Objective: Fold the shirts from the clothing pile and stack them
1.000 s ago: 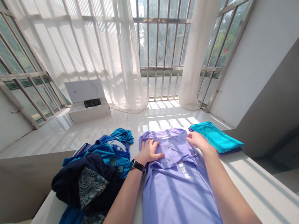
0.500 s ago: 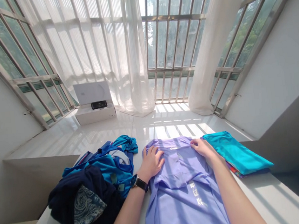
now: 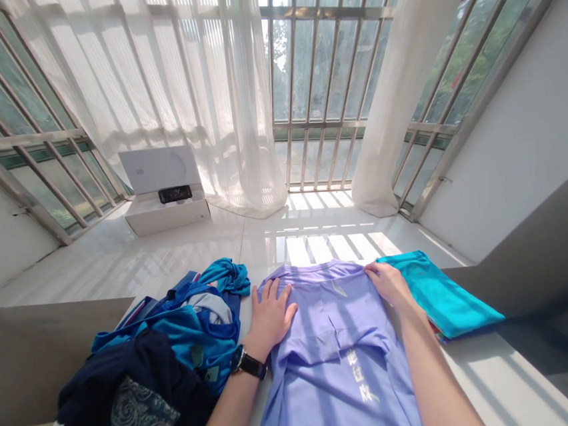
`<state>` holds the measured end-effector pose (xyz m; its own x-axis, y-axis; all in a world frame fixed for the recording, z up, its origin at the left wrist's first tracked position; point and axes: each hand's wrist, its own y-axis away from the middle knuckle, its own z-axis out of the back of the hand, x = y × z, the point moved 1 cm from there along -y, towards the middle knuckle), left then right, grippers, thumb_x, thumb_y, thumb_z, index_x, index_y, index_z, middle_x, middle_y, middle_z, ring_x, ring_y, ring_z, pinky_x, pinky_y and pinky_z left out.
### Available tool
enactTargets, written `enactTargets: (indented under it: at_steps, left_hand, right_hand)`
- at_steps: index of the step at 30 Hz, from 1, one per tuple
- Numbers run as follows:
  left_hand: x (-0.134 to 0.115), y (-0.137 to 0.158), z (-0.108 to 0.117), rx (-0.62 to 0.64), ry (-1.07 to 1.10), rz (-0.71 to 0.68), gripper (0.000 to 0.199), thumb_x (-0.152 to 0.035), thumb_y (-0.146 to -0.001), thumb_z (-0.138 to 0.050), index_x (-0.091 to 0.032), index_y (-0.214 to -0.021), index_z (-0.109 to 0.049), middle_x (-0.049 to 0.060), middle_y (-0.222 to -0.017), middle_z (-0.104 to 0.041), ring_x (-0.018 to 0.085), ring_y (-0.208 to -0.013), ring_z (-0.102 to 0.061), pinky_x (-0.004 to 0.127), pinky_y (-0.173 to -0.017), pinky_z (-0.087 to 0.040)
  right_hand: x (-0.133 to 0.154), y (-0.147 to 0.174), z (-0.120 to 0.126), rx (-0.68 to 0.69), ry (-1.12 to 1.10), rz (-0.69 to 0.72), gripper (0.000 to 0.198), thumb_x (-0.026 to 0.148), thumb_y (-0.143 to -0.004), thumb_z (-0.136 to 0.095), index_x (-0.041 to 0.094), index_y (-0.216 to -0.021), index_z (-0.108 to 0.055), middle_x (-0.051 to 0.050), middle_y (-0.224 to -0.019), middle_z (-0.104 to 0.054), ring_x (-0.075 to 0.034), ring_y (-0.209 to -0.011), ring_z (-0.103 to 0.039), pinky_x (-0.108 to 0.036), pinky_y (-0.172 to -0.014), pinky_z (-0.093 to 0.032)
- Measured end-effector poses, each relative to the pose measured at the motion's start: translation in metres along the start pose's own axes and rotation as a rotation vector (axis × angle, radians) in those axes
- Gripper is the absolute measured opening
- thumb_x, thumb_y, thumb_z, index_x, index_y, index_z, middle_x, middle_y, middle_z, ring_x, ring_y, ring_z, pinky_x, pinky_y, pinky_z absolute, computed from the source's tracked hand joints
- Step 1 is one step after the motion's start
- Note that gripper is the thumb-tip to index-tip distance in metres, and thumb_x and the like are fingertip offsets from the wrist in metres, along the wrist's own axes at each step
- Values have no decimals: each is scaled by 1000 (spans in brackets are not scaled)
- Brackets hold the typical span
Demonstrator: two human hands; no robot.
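A lavender shirt (image 3: 330, 382) with white printed characters lies spread on the white surface, its upper part rumpled across the middle. My left hand (image 3: 272, 314), with a black watch at the wrist, rests flat on the shirt's upper left side, fingers spread. At the upper right corner, my right hand (image 3: 387, 281) pinches the shirt's edge between thumb and fingers. Just beyond that hand is a folded turquoise garment (image 3: 452, 290) on top of other folded cloth. Left of my left arm lies a loose heap of blue and navy clothes (image 3: 175, 337).
An open white box (image 3: 166, 214) with a black device (image 3: 175, 194) in it stands on the sill at the back left. Sheer white curtains (image 3: 234, 110) hang before barred windows. The white surface (image 3: 511, 378) has edges at left and right.
The view has shifted slightly, moving the scene left. The shirt's top looks flatter, and its upper right corner is drawn outward by my right hand. My left hand stays on the shirt.
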<state>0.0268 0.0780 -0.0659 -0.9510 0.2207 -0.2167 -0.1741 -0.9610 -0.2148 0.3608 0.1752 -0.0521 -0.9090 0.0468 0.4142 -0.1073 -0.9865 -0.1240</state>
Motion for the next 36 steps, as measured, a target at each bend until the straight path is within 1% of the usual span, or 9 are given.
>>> enactTargets:
  at_steps: [4,8,10,13,17,20,23,30,36]
  left_hand:
    - [-1,0,1,9,-16,22,47,-39,-99,-54,-30,-145,-56,14,-156,-49,36,-145,-41,67,-121,-23]
    - [-1,-1,3,34,-8,35,48,-37,-99,-55,-27,-146,-56,15,-156,-48,37,-145,-40,67,-120,-24]
    - [-1,-2,3,38,3,32,47,-36,-98,-56,-27,-145,-57,16,-156,-48,37,-145,-40,67,-120,-26]
    - [-2,-2,3,29,7,23,47,-35,-98,-55,-26,-144,-58,16,-156,-49,37,-145,-40,66,-119,-27]
    - [-1,-1,1,18,-9,20,47,-35,-98,-55,-26,-145,-57,16,-156,-48,37,-145,-40,65,-120,-26]
    - [-1,-1,0,12,-17,16,47,-37,-99,-56,-25,-145,-57,17,-155,-49,37,-145,-40,65,-119,-27]
    - [0,0,0,-8,-24,15,47,-38,-99,-56,-25,-144,-56,16,-154,-50,37,-145,-40,66,-119,-28]
    - [1,2,-2,-48,-43,4,46,-39,-100,-55,-24,-144,-57,16,-153,-50,36,-143,-41,65,-118,-30]
    - [0,1,2,-24,-26,10,48,-38,-99,-57,-23,-145,-56,17,-153,-49,36,-144,-40,66,-118,-29]
  right_hand:
    - [-3,1,1,-4,23,-30,30,27,-95,-50,23,-103,-79,-10,-114,-75,-25,-105,-69,-31,-89,-50]
    - [-4,4,18,-60,5,-67,30,28,-93,-50,20,-103,-77,-12,-117,-74,-25,-99,-70,-32,-88,-50]
    - [5,7,30,-82,-55,-42,29,29,-91,-52,20,-102,-77,-11,-114,-75,-23,-91,-71,-32,-85,-51]
    - [39,14,39,-50,-168,68,26,32,-90,-53,21,-100,-75,-8,-102,-77,-22,-84,-71,-30,-80,-50]
    - [95,29,19,107,-182,208,25,35,-92,-54,22,-94,-75,-5,-90,-77,-21,-82,-70,-29,-75,-48]
    - [119,39,-7,242,-114,251,22,37,-90,-60,22,-90,-76,-5,-91,-77,-22,-85,-70,-28,-73,-45]
    - [125,43,-23,286,-88,228,18,33,-88,-62,21,-91,-75,-5,-92,-77,-22,-88,-69,-28,-72,-44]
    - [122,39,-34,247,-230,261,19,28,-93,-54,23,-96,-73,-4,-96,-78,-20,-89,-70,-28,-79,-46]
    - [123,42,-44,204,-115,190,18,27,-94,-55,23,-96,-72,-6,-95,-77,-23,-95,-71,-28,-76,-45]
